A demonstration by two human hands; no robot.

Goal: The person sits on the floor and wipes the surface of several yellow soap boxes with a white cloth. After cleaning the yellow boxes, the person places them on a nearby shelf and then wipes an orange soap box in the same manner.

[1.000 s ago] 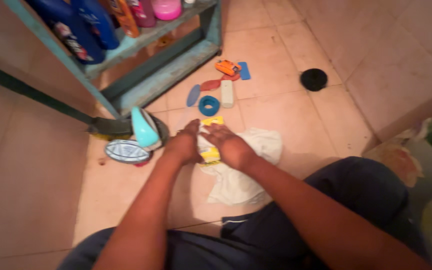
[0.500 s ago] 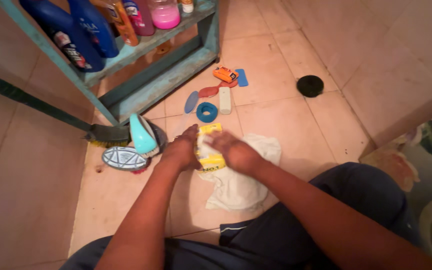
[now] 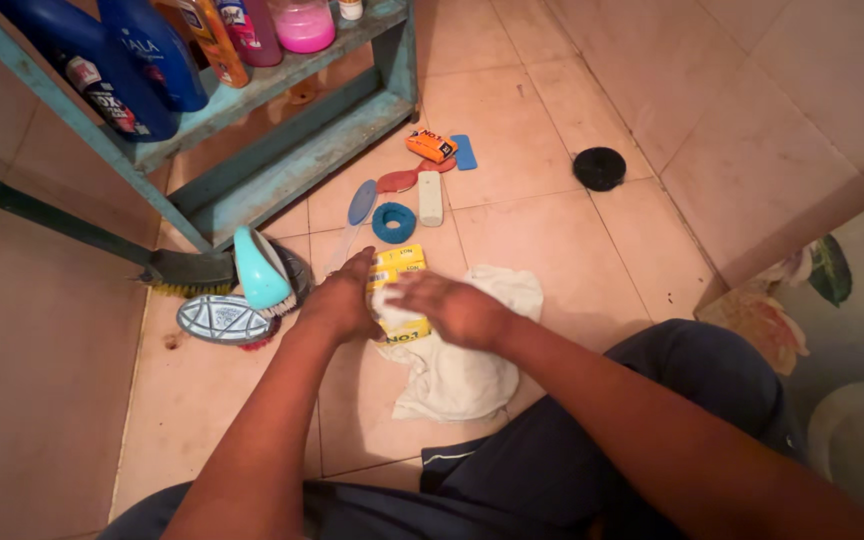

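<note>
Floor tiles carry, at far left, a green-handled broom (image 3: 192, 270) and a turquoise scrub brush (image 3: 257, 268). Next we record our left hand (image 3: 337, 305), fingers curled round the side of a yellow rectangular packet (image 3: 400, 262) held low over the tiled floor (image 3: 562, 240). Our right hand (image 3: 452, 308) presses a white cloth (image 3: 452, 375) flat on the packet's face, fingers extended. We judge the packet light, stiff and somewhat slick; its long edges offer the surest hold.

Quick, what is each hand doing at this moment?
Left hand: closed on the yellow packet, holding its side.
Right hand: pressing the white cloth on the packet; grip cannot be told.
</note>
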